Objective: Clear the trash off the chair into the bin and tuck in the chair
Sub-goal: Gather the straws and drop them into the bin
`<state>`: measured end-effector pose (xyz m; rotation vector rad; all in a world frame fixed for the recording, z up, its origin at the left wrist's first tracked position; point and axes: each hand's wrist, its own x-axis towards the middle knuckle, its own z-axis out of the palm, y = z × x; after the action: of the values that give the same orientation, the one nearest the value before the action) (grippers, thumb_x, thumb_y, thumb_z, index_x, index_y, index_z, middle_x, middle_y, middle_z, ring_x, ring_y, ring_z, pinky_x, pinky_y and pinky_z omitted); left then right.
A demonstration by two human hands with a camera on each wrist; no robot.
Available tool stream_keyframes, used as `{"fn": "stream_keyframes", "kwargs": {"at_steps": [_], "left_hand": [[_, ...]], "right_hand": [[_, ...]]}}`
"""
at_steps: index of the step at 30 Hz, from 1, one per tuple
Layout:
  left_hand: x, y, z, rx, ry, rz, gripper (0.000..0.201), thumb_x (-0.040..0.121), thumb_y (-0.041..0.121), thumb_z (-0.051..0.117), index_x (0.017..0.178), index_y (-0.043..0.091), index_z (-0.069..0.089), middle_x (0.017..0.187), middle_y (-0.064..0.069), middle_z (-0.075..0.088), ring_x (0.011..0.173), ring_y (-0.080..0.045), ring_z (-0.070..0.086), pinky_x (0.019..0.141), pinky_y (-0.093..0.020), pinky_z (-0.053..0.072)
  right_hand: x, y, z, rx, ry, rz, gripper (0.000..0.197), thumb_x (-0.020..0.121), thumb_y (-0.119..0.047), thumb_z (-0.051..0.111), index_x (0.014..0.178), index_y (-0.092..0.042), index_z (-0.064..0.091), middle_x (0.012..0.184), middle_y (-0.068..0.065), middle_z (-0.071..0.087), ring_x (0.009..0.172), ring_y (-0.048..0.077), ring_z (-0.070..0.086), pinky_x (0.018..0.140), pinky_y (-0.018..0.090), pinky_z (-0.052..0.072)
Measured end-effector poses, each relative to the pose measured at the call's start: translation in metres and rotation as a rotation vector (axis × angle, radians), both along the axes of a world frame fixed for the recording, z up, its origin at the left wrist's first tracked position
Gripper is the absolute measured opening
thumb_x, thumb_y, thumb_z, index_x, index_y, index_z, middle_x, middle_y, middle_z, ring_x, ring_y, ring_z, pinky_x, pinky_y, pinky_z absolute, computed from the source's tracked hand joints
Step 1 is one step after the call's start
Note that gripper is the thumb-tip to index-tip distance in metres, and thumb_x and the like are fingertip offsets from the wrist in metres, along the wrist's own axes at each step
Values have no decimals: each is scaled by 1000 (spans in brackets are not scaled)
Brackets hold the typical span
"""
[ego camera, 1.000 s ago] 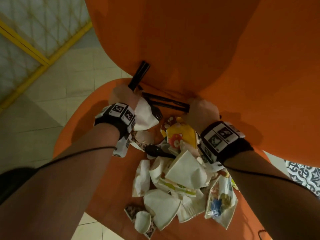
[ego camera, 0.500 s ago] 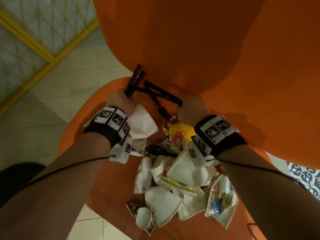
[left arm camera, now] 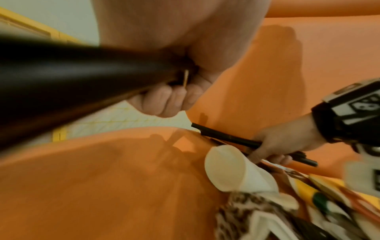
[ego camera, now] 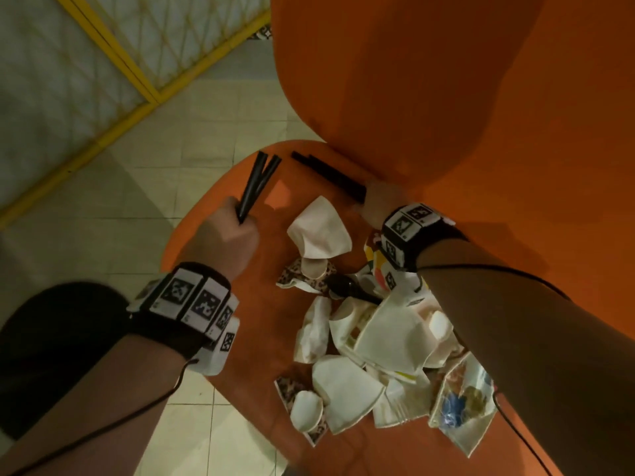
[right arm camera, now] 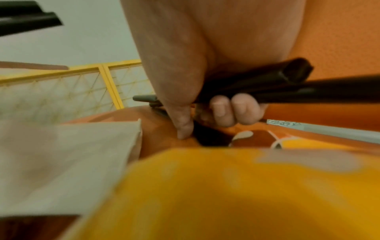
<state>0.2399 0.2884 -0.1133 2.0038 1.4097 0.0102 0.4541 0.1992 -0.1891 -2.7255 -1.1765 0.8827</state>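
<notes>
Trash pile: crushed white paper cups (ego camera: pixel 388 341), leopard-print paper scraps (ego camera: pixel 309 278), a yellow printed wrapper (right arm camera: pixel 226 186) and a clear plastic bag with blue bits (ego camera: pixel 460 407), all lying on the seat of the orange moulded plastic chair (ego camera: pixel 240 338). Pile spreads from seat centre toward 5 o'clock. 1 flattened white cup (ego camera: pixel 319 228) lies at the pile's 12 o'clock end, between my hands. A black plastic spoon (ego camera: pixel 347 288) sits in the heap just below it.

My left hand (ego camera: pixel 223 235) is fisted round 2 black plastic straws (ego camera: pixel 257 183), which stick out toward 12 o'clock over the seat's edge; left wrist view shows fingers curled tight on them, plus a thin wooden toothpick (left arm camera: pixel 186 78) caught in the grip. My right hand (ego camera: pixel 374 204) is at the seat's 1 o'clock, by the backrest, fingers wrapped round another bunch of black straws (ego camera: pixel 326 175) pointing to 10 o'clock. Thumb tip presses down on the seat.

Beyond the chair at 9 o'clock: pale tiled floor (ego camera: pixel 144 201); at 11 o'clock a yellow-framed mesh panel (ego camera: pixel 137 63).
</notes>
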Motion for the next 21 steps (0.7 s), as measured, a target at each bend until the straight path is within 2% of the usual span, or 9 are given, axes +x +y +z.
{"fn": "stream_keyframes", "kwargs": {"at_steps": [2,4,7,10,12,14,17,19,21], "left_hand": [[-3,-17,4,-6,-36,-10,13,92,20,41,87,18,52,66,-8,52,57,-24,51,49,-28,34],[-1,-35,3,3,-105,-69,12,94,18,44,95,18,56,65,-5,52,53,-17,50,45,-18,36],[14,-66,-6,-1,-76,-349,9,94,20,49,100,19,54,65,11,46,53,-4,48,42,-13,31],[32,-89,-25,48,94,-660,17,93,28,49,102,15,56,85,5,54,78,-19,60,58,-19,36],[42,-99,-36,98,202,-811,25,92,30,51,110,13,56,106,-3,56,96,-25,59,74,-31,44],[50,-107,-44,112,268,-917,32,91,31,53,118,13,54,119,-4,52,107,-27,55,87,-36,43],[60,-111,-51,48,321,-957,40,88,32,59,122,13,53,124,-6,51,109,-27,55,89,-37,45],[64,-113,-53,83,342,-992,39,86,35,60,120,16,56,122,-5,52,110,-26,54,91,-38,46],[67,-114,-52,100,349,-997,37,85,34,60,118,16,58,121,-4,52,110,-25,54,91,-38,47]], "right_hand": [[3,-5,7,101,40,-63,31,93,-30,51,117,-12,55,110,10,64,95,30,62,82,40,49],[11,-13,20,226,54,-152,25,93,-30,48,107,-10,56,95,7,61,85,27,60,72,37,50],[24,-35,39,355,29,-220,18,94,-29,47,79,-18,47,70,-2,50,59,18,48,51,28,32],[28,-66,59,349,24,-239,28,95,-28,45,68,-26,37,59,-4,41,49,12,38,48,27,25],[26,-90,67,342,15,-244,21,96,-25,44,74,-24,44,56,-4,41,46,12,37,47,27,26],[24,-116,72,372,17,-241,9,96,-23,45,94,-20,53,58,-2,44,46,14,38,44,28,26],[22,-154,73,361,25,-254,20,96,-27,46,112,-17,54,67,-1,53,51,13,45,44,26,29],[20,-177,70,288,19,-284,18,94,-26,46,109,-19,55,63,-2,52,51,14,47,45,26,30],[17,-194,60,208,-10,-307,20,92,-28,47,109,-24,58,63,-1,54,55,18,52,48,28,38]]}}
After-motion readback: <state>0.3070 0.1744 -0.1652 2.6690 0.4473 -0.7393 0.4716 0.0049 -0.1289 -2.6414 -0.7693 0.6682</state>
